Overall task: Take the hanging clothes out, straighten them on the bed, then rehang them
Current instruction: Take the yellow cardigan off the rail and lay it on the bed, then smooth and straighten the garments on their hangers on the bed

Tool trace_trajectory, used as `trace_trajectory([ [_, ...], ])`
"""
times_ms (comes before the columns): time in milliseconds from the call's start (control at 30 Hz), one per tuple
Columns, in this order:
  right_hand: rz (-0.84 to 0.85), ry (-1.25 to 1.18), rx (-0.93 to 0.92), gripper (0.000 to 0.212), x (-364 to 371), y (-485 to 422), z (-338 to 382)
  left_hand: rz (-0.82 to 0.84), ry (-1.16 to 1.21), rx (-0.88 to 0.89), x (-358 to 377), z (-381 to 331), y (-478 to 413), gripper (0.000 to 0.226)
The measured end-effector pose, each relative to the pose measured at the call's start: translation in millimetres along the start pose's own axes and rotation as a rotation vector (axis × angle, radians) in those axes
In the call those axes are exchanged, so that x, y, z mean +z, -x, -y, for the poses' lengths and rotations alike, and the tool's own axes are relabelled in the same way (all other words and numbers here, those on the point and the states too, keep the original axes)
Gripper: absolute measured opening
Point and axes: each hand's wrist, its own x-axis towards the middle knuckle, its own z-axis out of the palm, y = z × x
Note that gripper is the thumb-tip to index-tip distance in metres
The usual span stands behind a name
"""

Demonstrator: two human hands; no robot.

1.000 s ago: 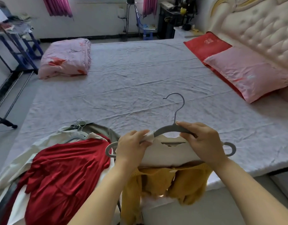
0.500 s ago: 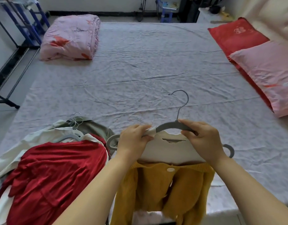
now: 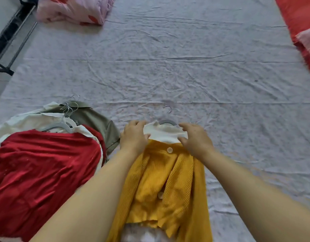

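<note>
Left hand [image 3: 134, 135] and right hand [image 3: 196, 139], both clamped on the cardigan [image 3: 168, 180], are laying it, lifted a moment ago, at the near edge of the bed [image 3: 185, 75] for straightening.

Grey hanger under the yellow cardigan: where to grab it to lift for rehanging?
Grip the grey curved hanger at its bare centre arch, just below the metal hook, coming from above. It lies flat, and its arms are hidden under the yellow ribbed cardigan.
</note>
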Motion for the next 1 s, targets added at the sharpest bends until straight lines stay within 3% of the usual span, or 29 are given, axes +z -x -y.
trace_trajectory([
  [267, 0.225, 0.019, 0.146, 0.043, 71, 96, -57, 0.170, -0.046, -0.059, 60, 27, 70, 0.045],
  [667, 0.102, -0.001, 0.023, 0.042, 35, 109, -21, 0.074, -0.064, -0.006, 16, 13, 126, 0.045],
  [1000, 0.141, 0.014, -0.124, 0.040, 21, 133, 30, -0.080, -0.088, -0.142, -52, 41, 201, 0.043],
])
